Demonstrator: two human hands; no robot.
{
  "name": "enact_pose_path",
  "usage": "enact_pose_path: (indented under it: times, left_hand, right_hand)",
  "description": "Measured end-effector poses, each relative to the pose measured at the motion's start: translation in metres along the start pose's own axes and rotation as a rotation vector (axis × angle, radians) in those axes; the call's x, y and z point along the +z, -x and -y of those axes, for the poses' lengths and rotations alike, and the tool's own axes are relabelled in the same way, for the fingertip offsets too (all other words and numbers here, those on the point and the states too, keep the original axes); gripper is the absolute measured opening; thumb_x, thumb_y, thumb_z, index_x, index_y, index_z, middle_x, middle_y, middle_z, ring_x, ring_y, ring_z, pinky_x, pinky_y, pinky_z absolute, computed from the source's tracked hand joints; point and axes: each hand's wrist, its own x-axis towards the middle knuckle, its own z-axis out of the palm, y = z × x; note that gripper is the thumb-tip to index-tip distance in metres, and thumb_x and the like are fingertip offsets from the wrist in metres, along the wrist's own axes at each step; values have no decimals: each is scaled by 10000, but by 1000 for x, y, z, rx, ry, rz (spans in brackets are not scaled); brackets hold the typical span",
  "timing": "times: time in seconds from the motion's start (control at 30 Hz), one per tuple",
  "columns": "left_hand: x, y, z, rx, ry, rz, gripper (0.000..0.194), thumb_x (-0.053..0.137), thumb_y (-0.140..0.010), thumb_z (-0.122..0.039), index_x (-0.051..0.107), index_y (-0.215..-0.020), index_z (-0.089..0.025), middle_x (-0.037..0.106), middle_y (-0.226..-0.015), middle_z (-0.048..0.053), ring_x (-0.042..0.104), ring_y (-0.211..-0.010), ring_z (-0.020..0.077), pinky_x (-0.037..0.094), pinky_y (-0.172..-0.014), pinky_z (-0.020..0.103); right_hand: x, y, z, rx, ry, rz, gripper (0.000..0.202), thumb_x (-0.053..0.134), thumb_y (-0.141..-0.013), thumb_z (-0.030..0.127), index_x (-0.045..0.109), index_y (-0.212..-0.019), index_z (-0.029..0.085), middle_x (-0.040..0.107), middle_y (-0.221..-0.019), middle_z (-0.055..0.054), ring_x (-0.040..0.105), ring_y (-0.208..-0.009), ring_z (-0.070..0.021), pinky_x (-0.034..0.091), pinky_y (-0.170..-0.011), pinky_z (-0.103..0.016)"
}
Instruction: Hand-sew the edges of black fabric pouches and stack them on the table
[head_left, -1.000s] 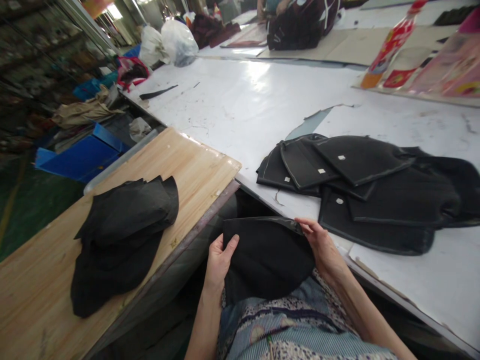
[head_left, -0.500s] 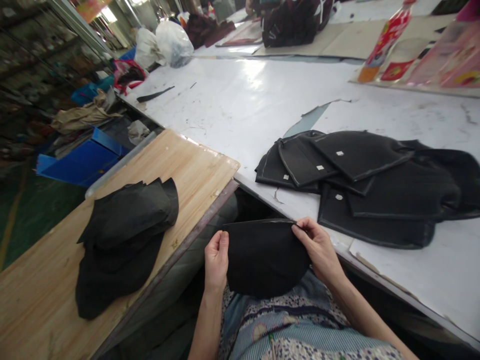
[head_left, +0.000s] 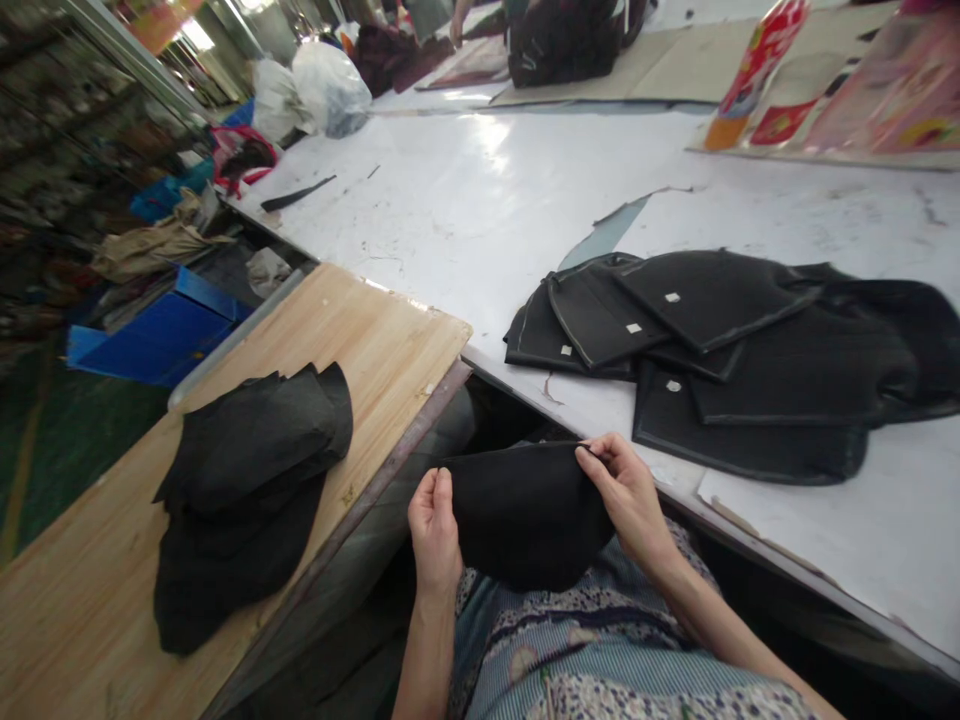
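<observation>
A black fabric piece (head_left: 525, 515) with a curved lower edge lies over my lap. My left hand (head_left: 433, 530) pinches its left edge and my right hand (head_left: 626, 492) pinches its top right corner. On the white table (head_left: 465, 210) to the right lies a fanned stack of black cut pieces (head_left: 720, 350), several with small white tags. A pile of plain black fabric pieces (head_left: 247, 490) rests on the wooden board (head_left: 360, 330) to my left.
A blue bin (head_left: 157, 330) and heaped cloth sit on the floor at left. White bags (head_left: 315, 85) stand at the table's far end. Colourful packaging (head_left: 825, 90) lies at the far right. Another person's hand (head_left: 457, 25) works by a dark bundle (head_left: 562, 40) at the back.
The fabric piece has been folded or gathered smaller between my hands, its top edge now straighter. Both hands moved slightly closer together and lower over my lap.
</observation>
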Motion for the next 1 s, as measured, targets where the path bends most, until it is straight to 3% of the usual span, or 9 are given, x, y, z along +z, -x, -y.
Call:
enact_pose_path:
  times: [0.1,0.27,0.5,0.8,1.0]
  left_hand:
    - [1,2,0,-43,32,11,379,740,-836,-481,544,-734,-172,572,-657,-40,501,-578,98,351,-505,184]
    - [1,1,0,-45,-14,8,329,732,-837,-487,640,-886,-175,652,-767,-5,582,-669,132,444,-612,206]
    - [-4,0,3,48,-39,2,282,685,-884,-451,617,-839,-181,570,-721,-26,521,-670,121,416,-617,196]
    - [12,7,-12,-49,62,-70,267,680,-837,-358,537,-697,-182,476,-613,-53,453,-578,103,389,-553,184]
    - [3,5,-5,-46,-6,16,281,653,-886,-402,552,-736,-187,519,-636,-44,498,-585,111,404,-554,197]
  right_hand:
    - [0,0,-2,-10,13,15,311,710,-862,455,517,-799,220,590,-834,-4,507,-758,-180,387,-671,-281]
    - [-3,0,-2,-107,103,42,246,661,-908,390,508,-806,228,610,-867,-14,536,-798,-193,401,-715,-303]
    - [-9,-6,0,-272,193,241,102,727,-850,245,631,-815,234,655,-921,-20,603,-1019,-236,416,-918,-335]
    - [3,0,-13,-116,-12,54,181,751,-835,268,586,-771,231,661,-1001,-14,589,-970,-213,400,-901,-333]
    - [3,0,-12,-101,-24,19,216,748,-837,286,556,-755,229,658,-964,-17,573,-926,-209,404,-863,-331]
